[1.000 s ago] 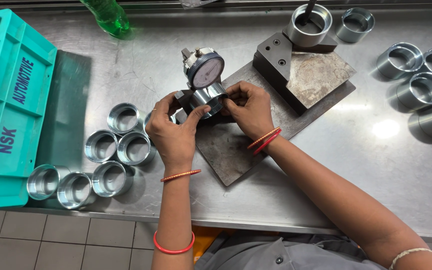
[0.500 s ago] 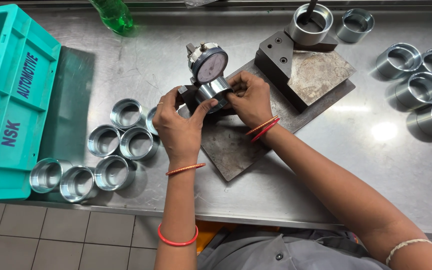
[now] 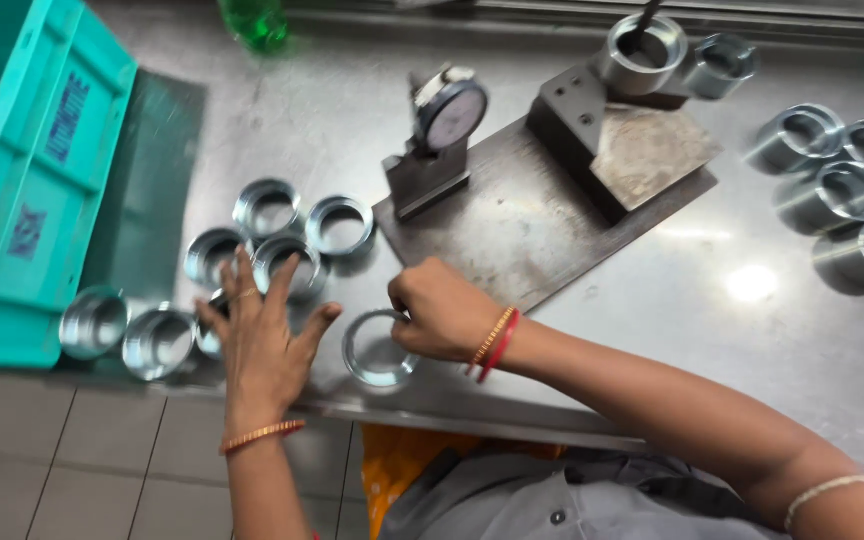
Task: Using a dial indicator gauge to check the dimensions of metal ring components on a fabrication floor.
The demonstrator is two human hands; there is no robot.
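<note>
My right hand [image 3: 442, 312] grips the rim of a shiny metal ring [image 3: 376, 352] that rests near the front edge of the steel table [image 3: 572, 340]. My left hand [image 3: 260, 330] is spread flat, fingers apart, over a cluster of several similar metal rings [image 3: 270, 210] at the front left, and partly hides one of them. Behind my hands, a dial gauge [image 3: 449, 118] on its small stand sits on a dark metal base plate [image 3: 542, 220], with nothing under it.
A teal plastic crate [image 3: 22, 170] stands at the left. Several more metal rings [image 3: 842, 190] lie at the right. A steel block fixture [image 3: 602, 150] with a ring on it sits at the back, and a green bottle [image 3: 255, 20] at the far edge.
Both hands have left the dial gauge and come toward the front edge. My right hand has brought a ring down onto the table; my left hand has spread over the left cluster.
</note>
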